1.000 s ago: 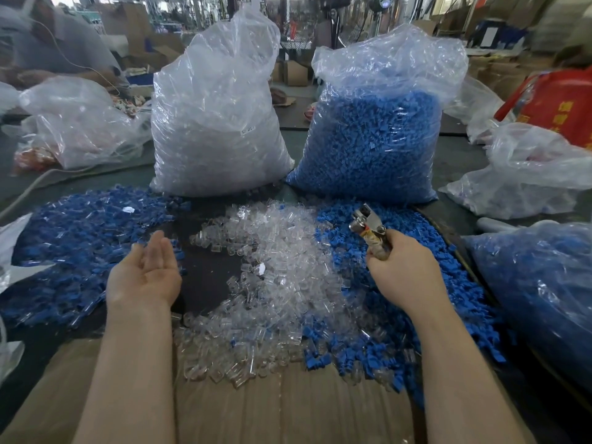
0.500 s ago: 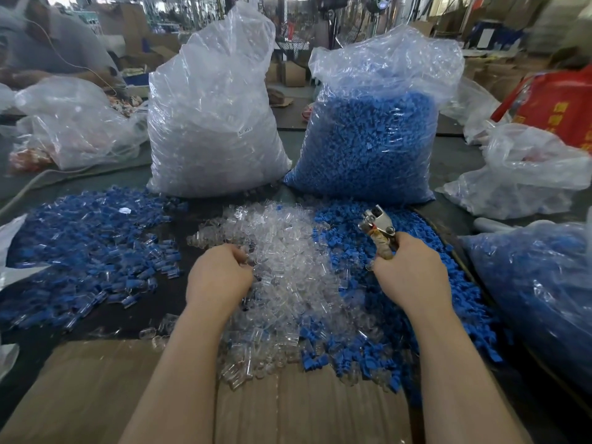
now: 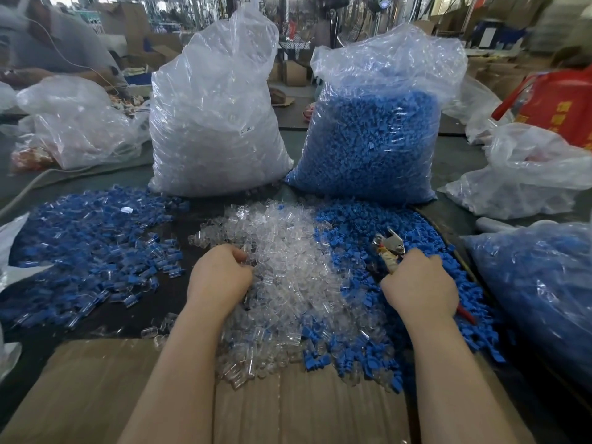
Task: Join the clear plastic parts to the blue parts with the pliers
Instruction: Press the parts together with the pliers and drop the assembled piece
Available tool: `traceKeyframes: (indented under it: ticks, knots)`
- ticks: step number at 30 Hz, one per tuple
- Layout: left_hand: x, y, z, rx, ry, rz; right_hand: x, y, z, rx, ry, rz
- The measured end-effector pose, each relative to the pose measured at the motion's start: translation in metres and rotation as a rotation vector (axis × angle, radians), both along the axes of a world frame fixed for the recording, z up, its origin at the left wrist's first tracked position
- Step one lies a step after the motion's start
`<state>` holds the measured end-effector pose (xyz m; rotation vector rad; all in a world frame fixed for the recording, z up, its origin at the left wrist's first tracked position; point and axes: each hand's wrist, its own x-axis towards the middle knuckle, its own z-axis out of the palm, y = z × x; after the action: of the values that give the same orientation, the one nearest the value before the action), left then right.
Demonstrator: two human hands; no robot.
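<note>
the left hand (image 3: pixel 221 277) has its fingers curled down into the near edge of the clear plastic parts (image 3: pixel 288 270), closing on a piece or two, though which one i can't tell. the right hand (image 3: pixel 419 286) is wrapped round the pliers (image 3: pixel 389 251), nose pointing up and away over the blue parts (image 3: pixel 368 229). best to lift just one clear piece, turned so its open end faces the blue side, before reaching for its mate. a second ago that left hand lay open, palm up, beside the finished heap (image 3: pixel 89 248); since then it has crossed into the clear pile, and the pliers have barely shifted.
</note>
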<state>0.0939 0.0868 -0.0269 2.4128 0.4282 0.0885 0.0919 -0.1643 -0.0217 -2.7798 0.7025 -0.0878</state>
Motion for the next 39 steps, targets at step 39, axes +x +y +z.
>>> traceKeyframes:
  ticks: [39]
  knots:
    - [-0.002,-0.022,0.023,-0.941,-0.243,0.038,0.01,-0.001,-0.001,-0.009,0.028,0.364]
